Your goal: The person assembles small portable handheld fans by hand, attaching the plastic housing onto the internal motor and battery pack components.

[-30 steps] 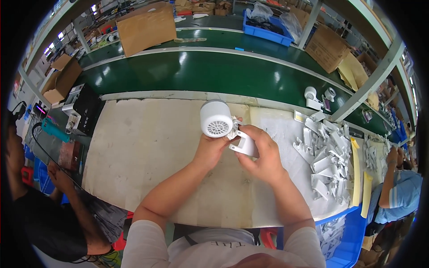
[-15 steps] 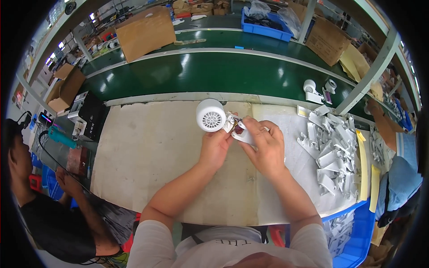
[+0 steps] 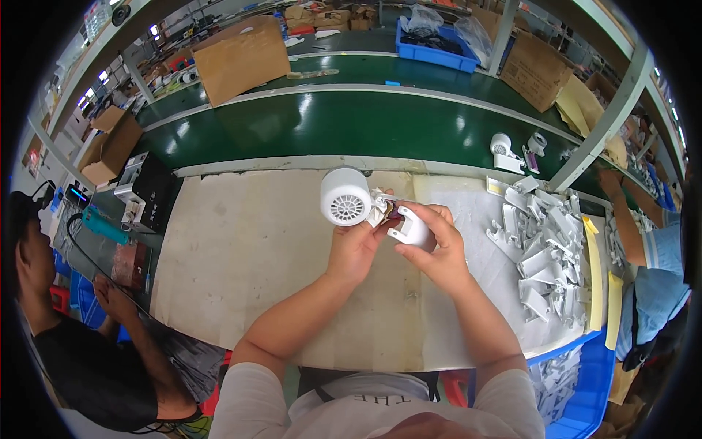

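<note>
My left hand (image 3: pixel 351 252) is closed on the neck of a small white handheld fan (image 3: pixel 344 189), whose round head with a slotted grille leans to the left. A white plastic housing shell (image 3: pixel 414 227) is pinched between the thumb and fingers of my right hand (image 3: pixel 443 252). The shell lies against the right side of the fan's neck, tilted, its notched end towards my left fingers. A dark reddish inner part (image 3: pixel 393 211) shows between neck and shell. My fingers partly hide where they meet.
Loose white plastic pieces (image 3: pixel 545 241) are heaped at the right of the table (image 3: pixel 241 256). A blue bin (image 3: pixel 596 380) with more stands below. Other fan parts (image 3: pixel 506 152) sit on the green belt (image 3: pixel 351 124). Co-workers sit left (image 3: pixel 88 351) and right; a black box (image 3: pixel 150 194) stands left.
My right hand has turned the white shell, so its rounded side and notched end now show. The fan head has dipped slightly. My left hand keeps its hold.
</note>
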Demonstrator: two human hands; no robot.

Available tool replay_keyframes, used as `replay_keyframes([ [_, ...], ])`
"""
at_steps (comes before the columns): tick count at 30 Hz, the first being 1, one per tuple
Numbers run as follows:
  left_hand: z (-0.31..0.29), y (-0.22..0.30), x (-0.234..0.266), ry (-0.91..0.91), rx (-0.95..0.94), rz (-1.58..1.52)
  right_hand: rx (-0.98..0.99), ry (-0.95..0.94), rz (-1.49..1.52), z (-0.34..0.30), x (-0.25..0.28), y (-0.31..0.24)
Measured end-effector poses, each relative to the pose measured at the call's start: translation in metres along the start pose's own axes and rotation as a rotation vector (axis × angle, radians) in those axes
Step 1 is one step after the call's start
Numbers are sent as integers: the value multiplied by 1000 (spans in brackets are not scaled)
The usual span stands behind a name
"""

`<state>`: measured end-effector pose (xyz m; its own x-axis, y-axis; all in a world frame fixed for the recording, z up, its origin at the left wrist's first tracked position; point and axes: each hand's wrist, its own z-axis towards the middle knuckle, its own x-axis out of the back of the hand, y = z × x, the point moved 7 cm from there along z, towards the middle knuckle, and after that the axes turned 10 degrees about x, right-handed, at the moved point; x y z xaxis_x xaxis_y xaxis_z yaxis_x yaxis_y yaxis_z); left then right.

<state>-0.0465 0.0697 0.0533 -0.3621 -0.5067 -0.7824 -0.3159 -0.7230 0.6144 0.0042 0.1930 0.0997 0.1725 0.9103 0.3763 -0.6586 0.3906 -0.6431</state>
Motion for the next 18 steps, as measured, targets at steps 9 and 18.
replay_keyframes([
  [9, -3, 2, -4, -19, -72, 31, 1, 11, 57, -2, 0, 2],
  [18, -5, -2, -7, -55, -80, 184, 70, -33, -85, 1, 6, -6],
])
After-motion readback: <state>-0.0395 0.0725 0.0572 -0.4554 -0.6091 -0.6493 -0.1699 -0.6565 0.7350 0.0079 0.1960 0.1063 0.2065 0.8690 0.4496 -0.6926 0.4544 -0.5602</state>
